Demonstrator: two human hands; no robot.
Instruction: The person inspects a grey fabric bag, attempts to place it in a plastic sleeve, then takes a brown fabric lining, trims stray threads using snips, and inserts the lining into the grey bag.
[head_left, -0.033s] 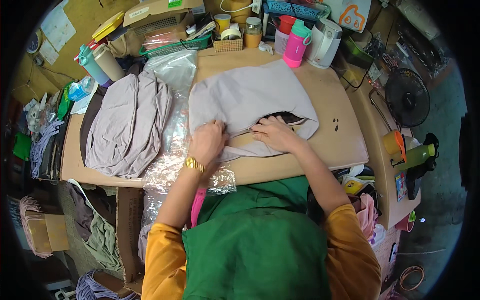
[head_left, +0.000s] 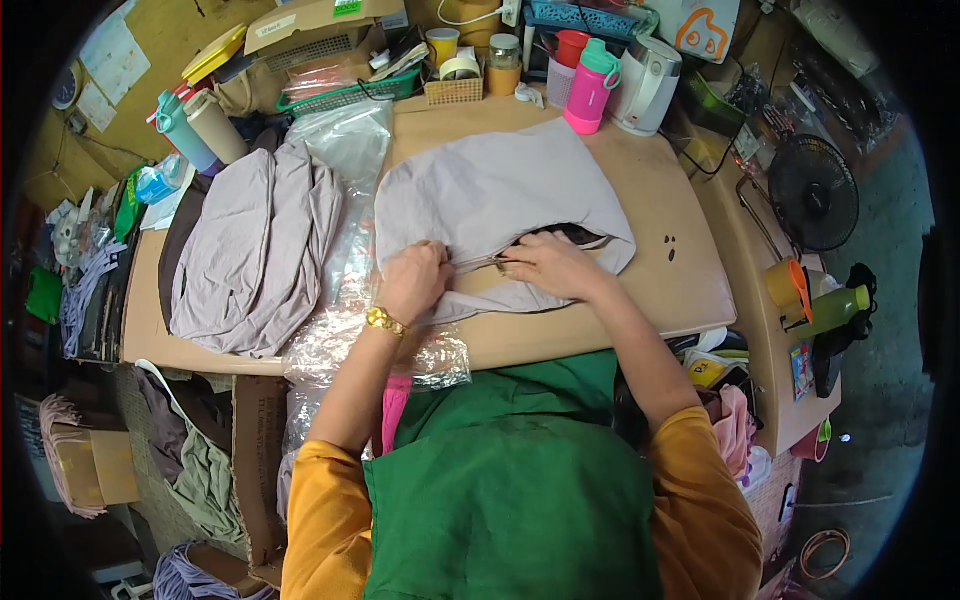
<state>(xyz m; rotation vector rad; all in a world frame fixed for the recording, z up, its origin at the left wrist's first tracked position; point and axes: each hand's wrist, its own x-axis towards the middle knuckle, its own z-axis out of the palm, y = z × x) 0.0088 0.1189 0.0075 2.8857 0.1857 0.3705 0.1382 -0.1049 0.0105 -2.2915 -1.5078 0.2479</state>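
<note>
A pale lilac-grey fabric bag (head_left: 490,185) lies flat on the table in front of me, its strap (head_left: 500,300) along the near side. Its zipped opening (head_left: 568,234) gapes toward the right and shows a dark inside. Closed on the fabric at the left end of the zip line is my left hand (head_left: 415,280), with a gold watch at the wrist. My right hand (head_left: 550,267) pinches the zip at the left end of the gap, other fingers lying over its edge; the zip pull itself is mostly hidden. More lilac-grey fabric pieces (head_left: 255,250) lie stacked at the left.
Clear plastic bags (head_left: 350,270) lie between the stack and the bag, hanging over the front edge. Along the back stand bottles (head_left: 185,130), a green basket (head_left: 350,92), a pink bottle (head_left: 592,90) and a kettle (head_left: 645,88). A black fan (head_left: 813,190) stands at right.
</note>
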